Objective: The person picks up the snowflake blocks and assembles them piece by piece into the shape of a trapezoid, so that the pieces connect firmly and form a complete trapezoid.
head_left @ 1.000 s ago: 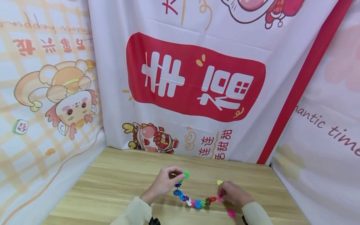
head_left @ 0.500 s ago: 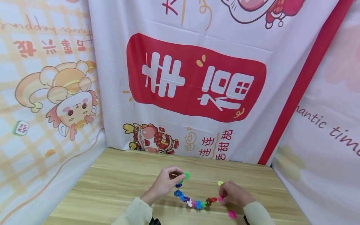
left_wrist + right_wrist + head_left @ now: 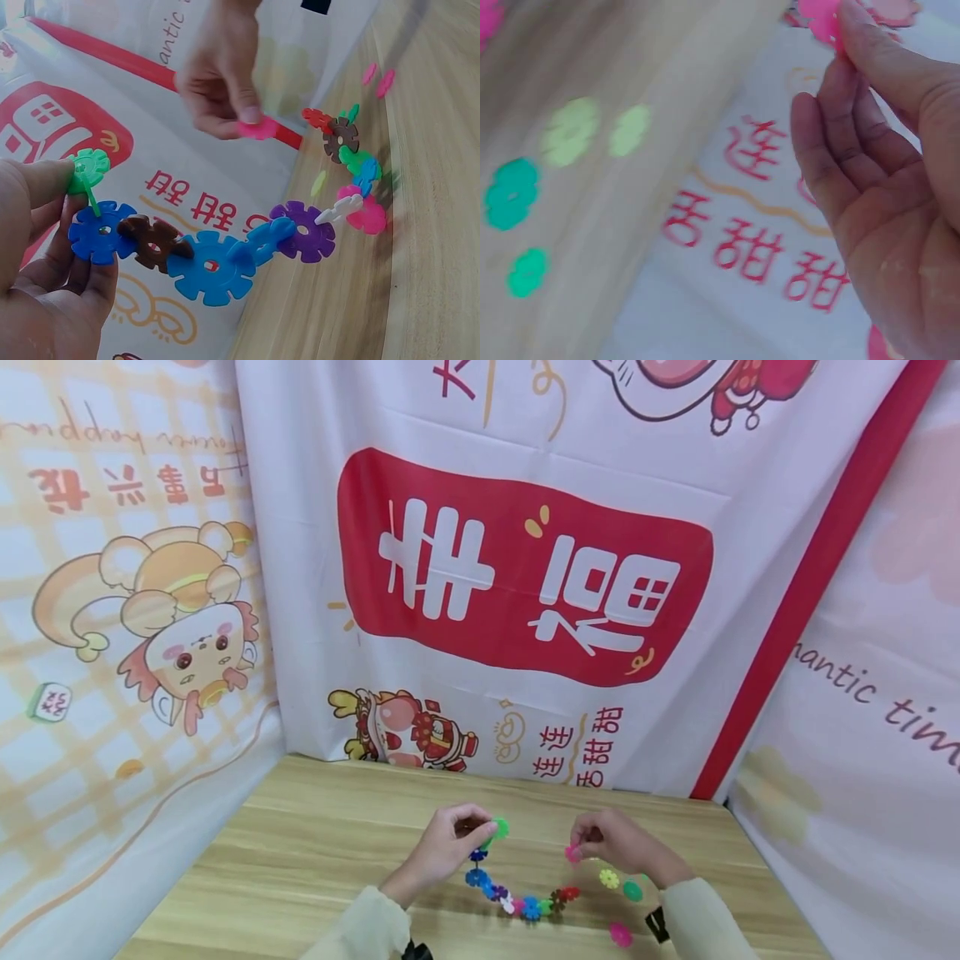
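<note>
Light pinch, square edges, straight push

The left hand (image 3: 448,843), left of the lower middle in the head view, pinches the green disc (image 3: 91,163) at one end of a chain of notched discs (image 3: 532,908). The right hand (image 3: 618,843), farther right, pinches a pink disc (image 3: 573,853) between thumb and finger, apart from the chain. The chain sags toward the bottom of the frame and ends in a red disc (image 3: 572,892), below the pink one; whether that end bears on the desk (image 3: 322,827) I cannot tell.

The linked discs cross one another at their rim notches. The pink disc would therefore probably fit best turned crosswise, notch facing notch, then pushed straight in without twisting. A pinch well back from the chosen notch would leave it free. The red end has no fingers bracing it, so a push there would likely swing it away; supporting it first seems wise. The green end has firmer backing, though the left fingers partly cover it. A level, quiet left hand should spare the links.

At lower right, the right sleeve (image 3: 705,918) could sweep the yellow disc (image 3: 609,879), teal disc (image 3: 633,891) or loose pink disc (image 3: 621,934); lift it clear.
</note>
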`<state>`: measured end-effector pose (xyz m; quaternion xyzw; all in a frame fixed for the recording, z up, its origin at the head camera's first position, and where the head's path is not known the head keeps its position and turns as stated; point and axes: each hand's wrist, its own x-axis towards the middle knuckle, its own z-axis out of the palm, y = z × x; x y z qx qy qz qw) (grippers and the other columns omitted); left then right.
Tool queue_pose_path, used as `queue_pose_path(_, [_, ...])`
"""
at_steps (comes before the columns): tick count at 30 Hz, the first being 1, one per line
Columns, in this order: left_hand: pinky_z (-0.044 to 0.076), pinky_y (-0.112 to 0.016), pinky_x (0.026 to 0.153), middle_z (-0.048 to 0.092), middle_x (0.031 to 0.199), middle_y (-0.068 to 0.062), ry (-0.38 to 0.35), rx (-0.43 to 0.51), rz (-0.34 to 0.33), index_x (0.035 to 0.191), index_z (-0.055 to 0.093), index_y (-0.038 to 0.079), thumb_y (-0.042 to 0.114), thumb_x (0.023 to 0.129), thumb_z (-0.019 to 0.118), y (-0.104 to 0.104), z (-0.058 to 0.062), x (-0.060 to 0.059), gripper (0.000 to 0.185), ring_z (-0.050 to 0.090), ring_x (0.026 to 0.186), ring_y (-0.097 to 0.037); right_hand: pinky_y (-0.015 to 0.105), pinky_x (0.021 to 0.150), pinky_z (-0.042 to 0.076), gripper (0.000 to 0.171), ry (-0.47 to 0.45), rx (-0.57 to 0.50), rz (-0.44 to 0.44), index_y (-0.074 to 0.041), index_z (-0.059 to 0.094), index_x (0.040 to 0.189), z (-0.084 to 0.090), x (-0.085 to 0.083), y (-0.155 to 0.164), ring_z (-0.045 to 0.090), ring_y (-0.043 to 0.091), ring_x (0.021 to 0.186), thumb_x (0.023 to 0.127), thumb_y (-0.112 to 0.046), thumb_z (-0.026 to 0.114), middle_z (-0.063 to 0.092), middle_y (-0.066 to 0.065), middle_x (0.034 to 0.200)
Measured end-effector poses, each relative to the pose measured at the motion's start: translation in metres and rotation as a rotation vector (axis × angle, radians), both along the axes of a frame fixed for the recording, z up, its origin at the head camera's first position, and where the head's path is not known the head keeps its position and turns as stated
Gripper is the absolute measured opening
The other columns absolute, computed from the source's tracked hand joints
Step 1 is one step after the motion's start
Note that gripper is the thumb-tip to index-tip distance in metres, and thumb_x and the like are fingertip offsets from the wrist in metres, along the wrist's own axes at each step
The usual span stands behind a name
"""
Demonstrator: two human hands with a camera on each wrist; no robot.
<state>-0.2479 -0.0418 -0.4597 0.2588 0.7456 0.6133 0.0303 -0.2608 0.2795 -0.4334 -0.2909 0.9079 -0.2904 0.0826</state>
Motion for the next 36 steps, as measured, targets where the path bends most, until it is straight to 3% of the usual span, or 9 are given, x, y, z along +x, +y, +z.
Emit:
queue_pose_path(10, [0.056, -0.024, 0.069, 0.068, 0.096, -0.007, -0.010, 0.007, -0.016, 0.102, 0.067, 0.018, 0.038, 0.091, 0.064, 0.003, 0.002, 0.001, 0.023, 0.062, 0.079, -0.015, 0.022, 0.073, 0.058, 0.006, 0.151, -0.035, 0.034, -0.022, 0.071, 0.091, 0.041, 0.004, -0.037, 0.067, 0.005, 0.079, 0.087, -0.027, 0.071, 0.072, -0.011, 0.086])
queue_pose_path(22, [0.057, -0.024, 0.068, 0.069, 0.094, -0.006, -0.005, 0.001, -0.022, 0.101, 0.068, 0.018, 0.039, 0.091, 0.065, 0.005, 0.000, 0.003, 0.023, 0.063, 0.078, -0.013, 0.019, 0.075, 0.057, 0.014, 0.402, -0.139, 0.141, -0.023, 0.070, 0.094, 0.052, 0.013, -0.066, 0.065, -0.002, 0.080, 0.084, -0.015, 0.075, 0.070, -0.014, 0.088])
queue_pose_path(32, [0.056, -0.023, 0.067, 0.069, 0.093, -0.004, -0.023, -0.002, -0.014, 0.101, 0.068, 0.019, 0.039, 0.092, 0.064, 0.003, 0.000, 0.004, 0.022, 0.062, 0.077, -0.013, 0.022, 0.076, 0.058, 0.013, 0.554, -0.115, 0.246, -0.019, 0.072, 0.094, 0.058, 0.020, -0.078, 0.065, 0.003, 0.084, 0.083, -0.013, 0.075, 0.071, -0.009, 0.091])
queue_pose_path(36, [0.055, -0.023, 0.067, 0.069, 0.093, -0.005, -0.017, -0.003, -0.015, 0.100, 0.068, 0.018, 0.038, 0.092, 0.064, 0.002, 0.001, 0.004, 0.022, 0.062, 0.078, -0.012, 0.017, 0.077, 0.056, 0.013, 0.618, -0.110, 0.274, -0.017, 0.072, 0.093, 0.057, 0.022, -0.082, 0.065, 0.004, 0.086, 0.083, -0.010, 0.075, 0.070, -0.008, 0.093])
